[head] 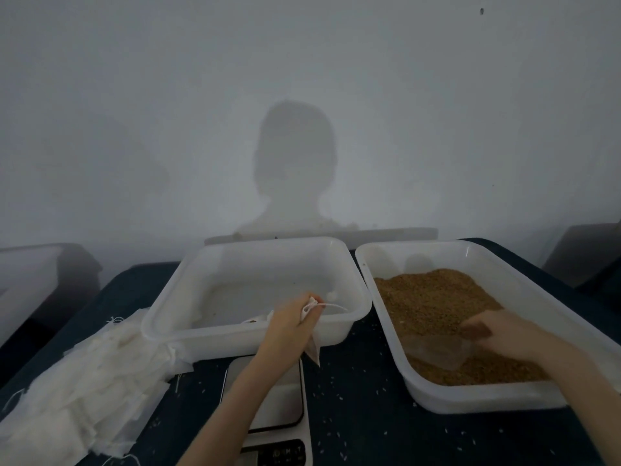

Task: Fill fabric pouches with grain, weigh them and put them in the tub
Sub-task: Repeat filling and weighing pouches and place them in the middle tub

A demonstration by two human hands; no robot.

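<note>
From my remote view, taking the scale as landmark: my left hand hangs just beyond it, fingers pinched round a fabric pouch by its gathered neck, the body dangling. Left of the scale lies the stack of empty pouches. Right of it, my right hand reaches into the grain tray, gripping a clear scoop. Judgement: load the scoop modestly and open the pouch mouth before pouring. Beyond the scale stands the tub.
</note>
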